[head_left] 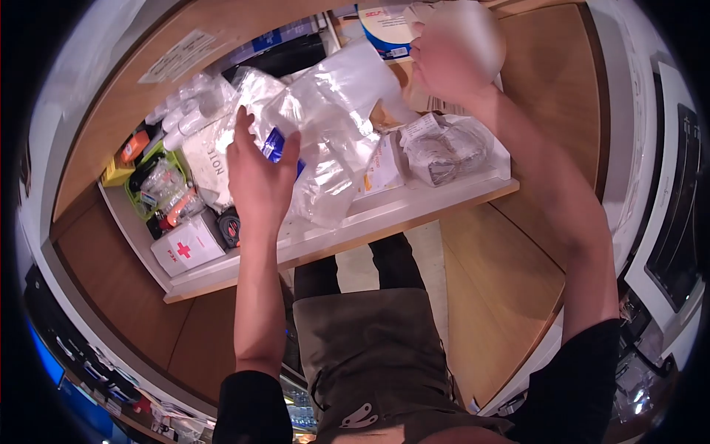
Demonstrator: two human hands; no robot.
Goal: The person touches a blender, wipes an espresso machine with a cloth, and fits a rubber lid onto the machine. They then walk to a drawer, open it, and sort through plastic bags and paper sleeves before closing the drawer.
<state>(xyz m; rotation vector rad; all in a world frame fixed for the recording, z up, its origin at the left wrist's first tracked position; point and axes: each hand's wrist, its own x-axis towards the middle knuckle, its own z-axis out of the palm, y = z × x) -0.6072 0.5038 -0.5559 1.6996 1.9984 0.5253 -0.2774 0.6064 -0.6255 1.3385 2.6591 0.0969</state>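
Note:
My left hand point(260, 174) is over the left middle of an open drawer, thumb and fingers apart. It is at crumpled clear plastic bags point(325, 111), next to a small blue packet point(274, 144). My right hand point(452, 74) is at the drawer's far right with its fingers curled. Against it is a blurred, rounded white thing point(481, 33) whose kind I cannot make out. A round blue-and-white package point(386, 28) lies left of that hand. Below it sits a clear-wrapped bundle point(446, 152) with a paper label.
The drawer's front edge point(414, 214) runs before my apron. On the left are a white box with a red cross point(188, 243), a green basket point(159, 174), a cloth pouch point(209, 164) and clear rolled items point(194, 103). Wooden panels point(547, 96) flank the drawer.

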